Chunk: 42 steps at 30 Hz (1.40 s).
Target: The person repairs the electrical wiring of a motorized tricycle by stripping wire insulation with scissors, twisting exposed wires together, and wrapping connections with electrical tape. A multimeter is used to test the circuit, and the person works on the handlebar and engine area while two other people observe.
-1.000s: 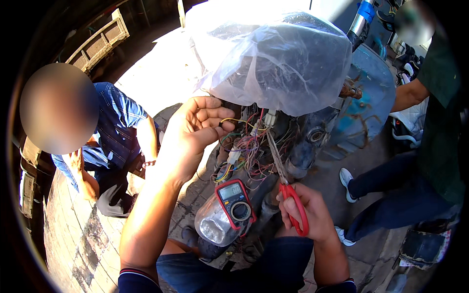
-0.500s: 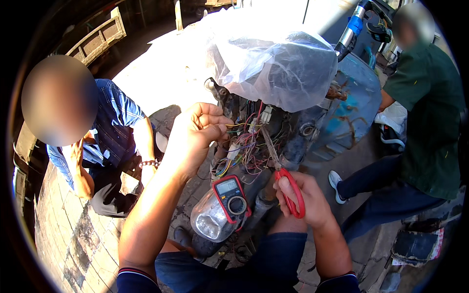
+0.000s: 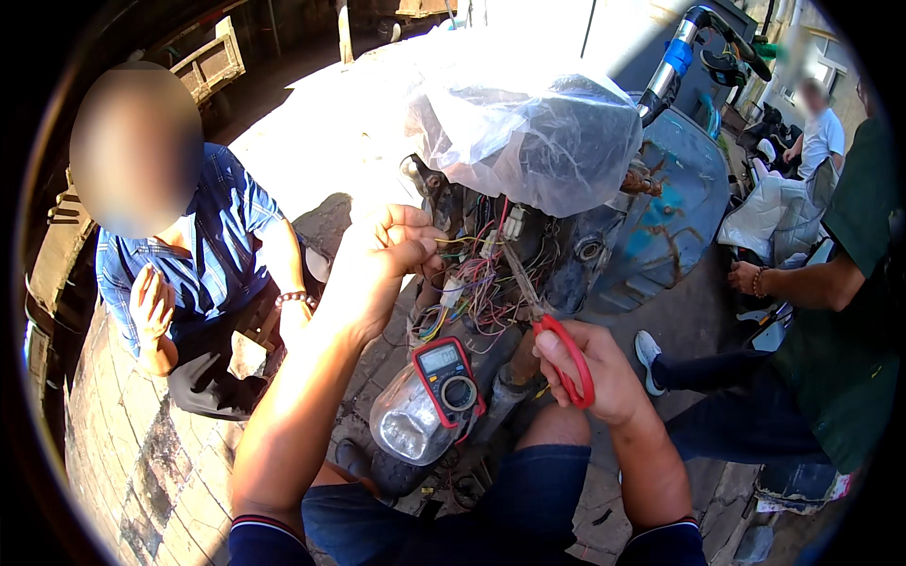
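Note:
My left hand (image 3: 382, 259) is closed in a pinch on a thin yellow wire (image 3: 454, 240) at the upper left of a wiring tangle. My right hand (image 3: 612, 377) grips red-handled scissors (image 3: 549, 325), whose long blades point up into the wires. I cannot tell whether the blade tips touch a wire. The tangle of coloured wires (image 3: 486, 297) hangs from a worn vehicle frame, with a white connector (image 3: 513, 223) near its top. Below it, a red and black multimeter (image 3: 451, 375) leans on a clear plastic bottle (image 3: 401, 424).
Clear plastic sheeting (image 3: 538, 137) covers the part above the wires. A rusty blue panel (image 3: 684, 203) and a handlebar (image 3: 672, 68) stand at right. One person (image 3: 212, 217) sits close on the left; another in green (image 3: 840, 377) stands at right. Someone in white (image 3: 826, 141) is farther back.
Both hands keep nearly the same places; the scissors' handle has turned slightly. The person at left has shifted upright and lowered a hand. The person in green has moved lower and rightward, revealing someone behind.

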### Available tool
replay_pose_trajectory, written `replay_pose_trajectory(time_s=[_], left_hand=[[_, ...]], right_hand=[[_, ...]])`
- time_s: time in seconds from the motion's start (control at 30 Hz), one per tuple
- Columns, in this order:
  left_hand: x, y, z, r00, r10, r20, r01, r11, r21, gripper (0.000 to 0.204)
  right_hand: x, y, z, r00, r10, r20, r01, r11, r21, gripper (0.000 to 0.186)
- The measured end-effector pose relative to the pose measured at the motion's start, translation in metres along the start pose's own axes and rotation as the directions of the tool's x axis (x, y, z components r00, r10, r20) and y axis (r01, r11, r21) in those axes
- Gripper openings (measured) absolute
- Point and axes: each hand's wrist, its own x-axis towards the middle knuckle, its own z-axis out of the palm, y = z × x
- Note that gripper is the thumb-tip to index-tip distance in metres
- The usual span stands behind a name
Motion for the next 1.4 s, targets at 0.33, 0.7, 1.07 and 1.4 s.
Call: replay_pose_trajectory(time_s=[0.33,0.7,1.07,1.4], left_hand=[[-0.003,0.008,0.003,0.986,-0.110,-0.122,0.100,0.991,-0.085,0.013],[-0.013,0.005,-0.001,0.988,-0.151,0.000,0.149,0.976,0.159,0.009],[-0.021,0.009,0.007,0.984,-0.177,-0.015,0.177,0.980,0.091,0.016],[-0.024,0.018,0.022,0.972,-0.236,0.025,0.228,0.958,0.177,0.015]], right_hand=[[-0.001,0.001,-0.002,1.000,0.007,0.014,-0.007,1.000,0.006,0.043],[-0.003,0.004,-0.003,0.999,-0.002,0.050,-0.002,0.996,0.087,0.042],[-0.046,0.031,-0.023,1.000,-0.003,0.028,0.003,1.000,0.000,0.031],[-0.087,0.071,0.017,0.927,-0.365,-0.086,0.324,0.895,-0.306,0.045]])
